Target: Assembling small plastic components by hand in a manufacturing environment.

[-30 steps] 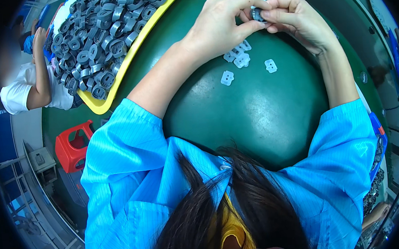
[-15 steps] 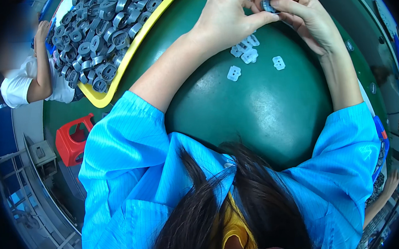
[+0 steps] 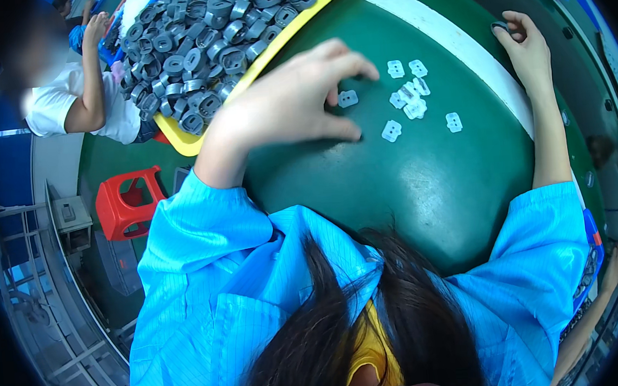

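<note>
My left hand (image 3: 285,99), a little blurred, hangs over the green tabletop (image 3: 386,188) beside the yellow tray (image 3: 187,145). Its thumb and fingers are spread, with nothing between them. Far out to the right, beyond the white strip, my right hand (image 3: 529,56) pinches a small dark grey plastic part (image 3: 499,26) between thumb and fingers. Between my hands lie several translucent white plastic plates with small holes; some form a loose pile (image 3: 411,103), while a single plate (image 3: 454,122) lies apart at the right. Another plate (image 3: 348,98) is next to my left fingertips.
Many grey oval ring-shaped parts (image 3: 208,40) are heaped in the yellow tray. A white strip (image 3: 440,29) runs along the table's far right. A co-worker in a white shirt (image 3: 70,101) is at the upper left, near a red stool (image 3: 131,204). Another person's forearm (image 3: 593,324) shows at lower right.
My hands have parted from around the grey part. The left has moved left toward the tray, fingers spread; the right has carried the part right, past the white strip.
</note>
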`<state>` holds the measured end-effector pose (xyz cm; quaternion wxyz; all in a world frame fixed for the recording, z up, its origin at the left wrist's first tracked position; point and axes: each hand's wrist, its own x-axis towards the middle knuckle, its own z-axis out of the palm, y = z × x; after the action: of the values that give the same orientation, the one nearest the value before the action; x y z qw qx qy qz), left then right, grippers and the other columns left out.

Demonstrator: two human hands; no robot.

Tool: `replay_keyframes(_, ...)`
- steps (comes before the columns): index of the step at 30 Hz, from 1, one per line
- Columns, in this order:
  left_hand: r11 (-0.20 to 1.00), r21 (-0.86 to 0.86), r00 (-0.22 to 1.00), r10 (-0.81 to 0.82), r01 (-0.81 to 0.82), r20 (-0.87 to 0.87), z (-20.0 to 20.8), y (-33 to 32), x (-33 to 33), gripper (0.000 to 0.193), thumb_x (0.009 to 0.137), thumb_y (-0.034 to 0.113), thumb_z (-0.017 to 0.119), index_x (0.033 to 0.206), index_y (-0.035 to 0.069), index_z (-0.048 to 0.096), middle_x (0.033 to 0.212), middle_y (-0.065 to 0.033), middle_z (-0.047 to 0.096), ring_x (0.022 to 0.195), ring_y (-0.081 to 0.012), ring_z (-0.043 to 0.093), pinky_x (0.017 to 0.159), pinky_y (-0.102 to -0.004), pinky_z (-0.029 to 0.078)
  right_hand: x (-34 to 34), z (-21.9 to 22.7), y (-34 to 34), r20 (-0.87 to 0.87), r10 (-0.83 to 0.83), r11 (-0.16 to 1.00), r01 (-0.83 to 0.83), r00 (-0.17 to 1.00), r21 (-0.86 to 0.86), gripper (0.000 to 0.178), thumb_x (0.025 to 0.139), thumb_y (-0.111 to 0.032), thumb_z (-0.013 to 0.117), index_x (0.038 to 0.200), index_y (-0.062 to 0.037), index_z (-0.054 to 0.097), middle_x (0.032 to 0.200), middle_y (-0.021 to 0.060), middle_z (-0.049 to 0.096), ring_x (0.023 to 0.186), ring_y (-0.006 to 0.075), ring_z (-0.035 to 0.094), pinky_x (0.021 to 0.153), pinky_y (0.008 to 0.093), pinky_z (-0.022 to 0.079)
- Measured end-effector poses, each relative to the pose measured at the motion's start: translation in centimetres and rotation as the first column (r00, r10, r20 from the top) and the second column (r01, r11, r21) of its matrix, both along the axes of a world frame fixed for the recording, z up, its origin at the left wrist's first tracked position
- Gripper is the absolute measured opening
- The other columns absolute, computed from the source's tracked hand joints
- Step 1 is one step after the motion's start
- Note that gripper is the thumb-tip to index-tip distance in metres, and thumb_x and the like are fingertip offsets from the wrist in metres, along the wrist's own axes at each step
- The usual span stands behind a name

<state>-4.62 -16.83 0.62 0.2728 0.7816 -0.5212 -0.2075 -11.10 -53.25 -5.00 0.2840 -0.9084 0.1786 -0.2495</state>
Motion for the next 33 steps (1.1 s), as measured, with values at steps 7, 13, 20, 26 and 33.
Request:
replay_keyframes(7,0.972,-0.224,0.998,0.068,-0.069,-0.014,-2.8,-1.6,-3.1,0.059,0.070,0.010,0.080,0.123,0.009,0.055,0.116,-0.0093,0.047,0.081,-0.0182,0.056,0.072,-0.0296,0.051,-3.4,10.2,10.5,-0.544,0.629,0.776,-0.407,0.555,0.482,0.065,0.064,-0.011,0.082,0.121,-0.0088,0.052,0.091,0.0065,0.048,0.071,0.0154,0.056,0.067,0.0321,0.050)
replay_keyframes(13,0.936,-0.317,0.980,0.186,-0.153,0.075,-0.9,-5.0,0.3,0.042,0.074,0.008,0.076,0.112,0.005,0.059,0.102,-0.0132,0.060,0.084,-0.0206,0.064,0.072,-0.0309,0.053,-3.5,7.5,11.9,-0.481,0.567,0.823,-0.454,0.668,0.340,0.066,0.064,0.001,0.079,0.122,-0.0049,0.047,0.093,0.0080,0.048,0.069,0.0156,0.056,0.066,0.0294,0.050)
replay_keyframes(20,0.915,-0.397,0.639,0.346,-0.069,0.687,3.2,-3.1,11.2,0.040,0.075,-0.001,0.061,0.115,0.000,0.061,0.103,-0.0166,0.066,0.094,-0.0248,0.064,0.084,-0.0326,0.050,-1.4,3.4,9.1,-0.066,0.570,0.740,-0.477,0.819,0.475,0.051,0.076,-0.008,0.075,0.121,-0.0055,0.053,0.097,0.0029,0.051,0.069,0.0055,0.054,0.060,0.0228,0.048)
replay_keyframes(26,0.943,-0.201,0.868,0.323,-0.264,0.377,3.9,-2.7,9.9,0.035,0.078,0.007,0.065,0.113,0.004,0.065,0.101,-0.0171,0.066,0.093,-0.0309,0.063,0.085,-0.0350,0.050,-0.6,2.2,8.2,0.035,0.515,0.676,-0.430,0.857,0.598,0.042,0.084,-0.016,0.070,0.120,-0.0013,0.055,0.095,0.0025,0.057,0.070,0.0025,0.056,0.056,0.0187,0.047)
replay_keyframes(33,0.942,-0.331,0.756,0.173,0.061,0.631,2.4,-3.3,3.9,0.024,0.082,0.011,0.067,0.104,0.004,0.063,0.098,-0.0151,0.057,0.091,-0.0322,0.058,0.079,-0.0373,0.049,-0.5,1.9,8.4,0.097,0.454,0.664,-0.409,0.886,0.626,0.028,0.086,-0.017,0.068,0.108,-0.0005,0.063,0.082,0.0013,0.059,0.064,0.0049,0.052,0.055,0.0192,0.046)
